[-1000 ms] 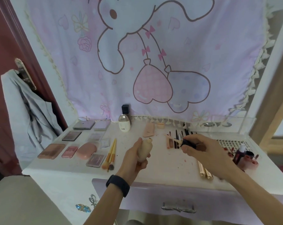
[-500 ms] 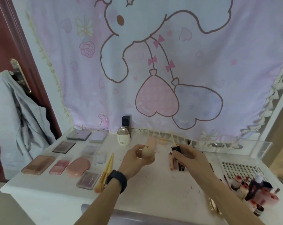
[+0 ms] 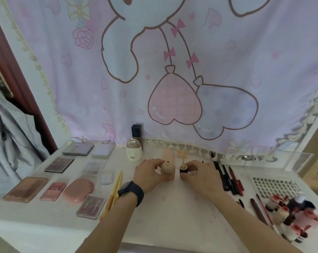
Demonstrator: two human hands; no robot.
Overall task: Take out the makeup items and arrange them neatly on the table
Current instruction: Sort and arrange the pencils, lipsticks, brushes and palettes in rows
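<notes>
My left hand, with a black watch on its wrist, holds a beige foundation bottle upright on the white table. Right beside it my right hand grips a small dark tube with a gold rim, also standing on the table. Palettes and compacts lie in rows on the left, and yellow-handled brushes lie beside my left wrist. Dark pencils lie in a row to the right of my right hand.
A white egg-shaped bottle and a black-capped bottle stand at the back under the pink cartoon curtain. A cluster of small red bottles and a lash tray sit at the right. Grey clothing hangs at the left.
Both hands have come down from mid-air toward the back of the table. The beige bottle and the dark tube now stand on the surface side by side.
</notes>
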